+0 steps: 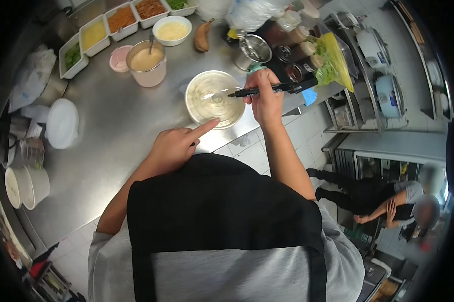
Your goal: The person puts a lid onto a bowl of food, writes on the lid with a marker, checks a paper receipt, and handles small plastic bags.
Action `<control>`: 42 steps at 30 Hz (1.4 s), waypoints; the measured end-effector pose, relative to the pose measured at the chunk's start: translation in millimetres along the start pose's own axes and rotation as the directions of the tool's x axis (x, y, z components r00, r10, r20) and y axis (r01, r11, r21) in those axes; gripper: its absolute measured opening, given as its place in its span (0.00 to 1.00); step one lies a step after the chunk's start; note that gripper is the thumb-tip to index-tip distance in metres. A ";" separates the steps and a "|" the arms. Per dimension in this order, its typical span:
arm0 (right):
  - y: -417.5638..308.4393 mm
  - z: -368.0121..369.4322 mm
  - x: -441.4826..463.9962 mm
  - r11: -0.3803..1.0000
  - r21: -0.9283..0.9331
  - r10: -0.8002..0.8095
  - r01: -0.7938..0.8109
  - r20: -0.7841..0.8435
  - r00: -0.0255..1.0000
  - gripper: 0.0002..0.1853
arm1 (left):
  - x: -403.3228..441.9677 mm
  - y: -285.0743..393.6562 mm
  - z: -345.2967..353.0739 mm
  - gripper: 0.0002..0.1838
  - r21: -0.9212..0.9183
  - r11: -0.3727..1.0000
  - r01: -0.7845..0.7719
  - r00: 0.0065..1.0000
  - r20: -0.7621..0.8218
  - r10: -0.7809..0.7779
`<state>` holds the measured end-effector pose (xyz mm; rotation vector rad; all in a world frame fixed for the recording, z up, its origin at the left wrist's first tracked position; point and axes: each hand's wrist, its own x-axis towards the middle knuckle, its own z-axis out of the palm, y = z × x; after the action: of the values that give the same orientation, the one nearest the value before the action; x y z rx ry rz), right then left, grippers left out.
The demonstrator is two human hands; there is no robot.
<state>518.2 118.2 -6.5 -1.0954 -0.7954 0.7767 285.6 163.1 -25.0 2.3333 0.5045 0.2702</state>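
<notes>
The slim black plastic marker pen [248, 92] is showing small pale markings along its barrel, while the round translucent plastic lid [202, 95] is glinting whitish-cream with concentric rings. The smooth steel tabletop [111, 151] is gleaming silver-grey. The curved banana [202, 37] is looking brownish yellow and the crinkled plastic bag [332, 63] yellow-green. The wide black cloth apron [227, 209] is contrasting with a heathered grey shirt [227, 277].
</notes>
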 end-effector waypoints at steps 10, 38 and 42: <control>29.6 21.5 -13.8 0.991 -0.135 0.020 0.000 0.146 0.989 0.15 | -1.9 -13.9 15.0 0.39 0.085 0.996 0.018 0.993 -0.114 -0.009; 37.2 39.4 -10.5 0.958 -0.284 0.001 0.040 0.142 0.990 0.12 | -6.0 -23.7 13.9 0.41 0.082 0.996 -0.016 0.999 -0.033 0.019; 37.5 36.2 -11.6 0.962 -0.261 -0.064 0.078 0.060 0.996 0.12 | -6.5 -22.0 11.8 0.42 0.091 0.996 -0.016 0.999 -0.038 0.019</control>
<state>476.1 134.7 -34.9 -1.2796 -0.9965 0.6526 277.4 167.6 -49.0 2.4252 0.5256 0.3078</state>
